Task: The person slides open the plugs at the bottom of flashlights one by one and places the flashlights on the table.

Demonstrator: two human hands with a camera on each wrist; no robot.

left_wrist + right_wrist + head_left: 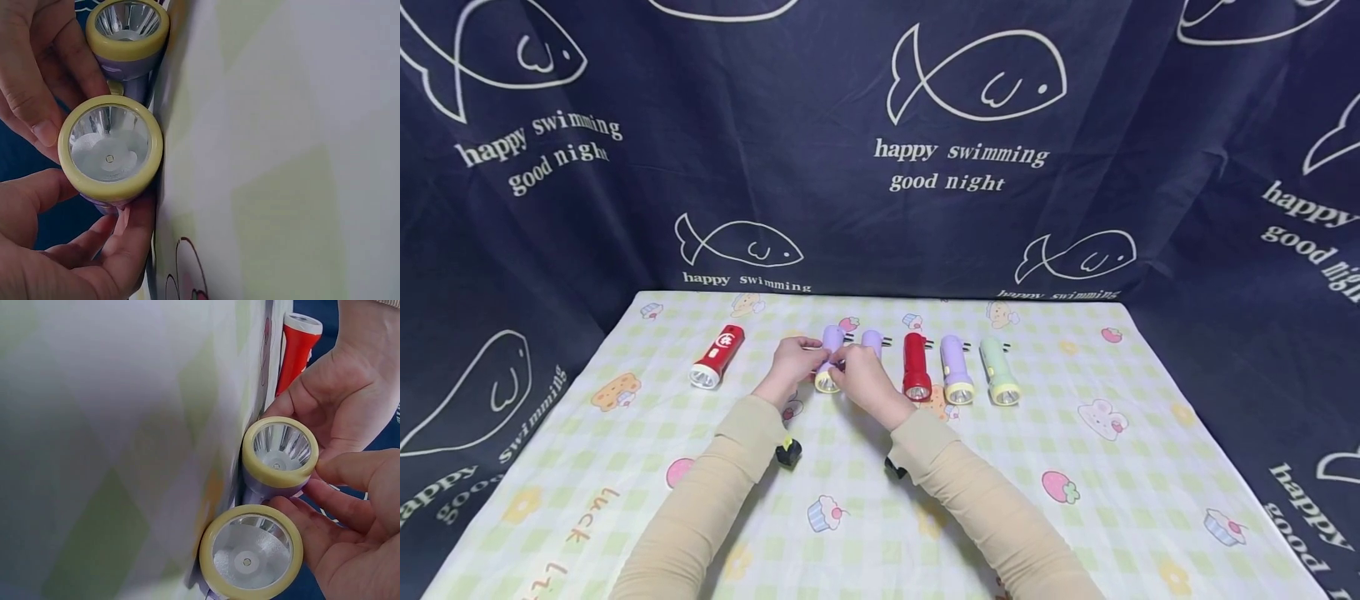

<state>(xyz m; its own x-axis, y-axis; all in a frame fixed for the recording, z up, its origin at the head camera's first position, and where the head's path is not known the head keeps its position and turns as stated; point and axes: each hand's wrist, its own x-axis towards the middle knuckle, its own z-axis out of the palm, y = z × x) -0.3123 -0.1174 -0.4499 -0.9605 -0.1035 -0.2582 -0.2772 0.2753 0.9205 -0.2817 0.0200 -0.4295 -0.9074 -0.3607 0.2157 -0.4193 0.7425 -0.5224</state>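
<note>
A purple flashlight with a yellow lens ring lies on the tablecloth, its lens end facing me, between my two hands. My left hand holds it from the left; in the left wrist view the thumb and fingers curl round the body just behind the yellow ring. From the other side my right hand pinches it, thumb at the ring in the right wrist view. A second purple flashlight lies close on the right, partly hidden by my right hand in the head view; its yellow ring shows in the right wrist view.
Further right in the row lie a red flashlight, another purple one and a light green one, prongs out at their back ends. Off to the left lies a red flashlight with a white lens ring. A dark curtain hangs behind the table.
</note>
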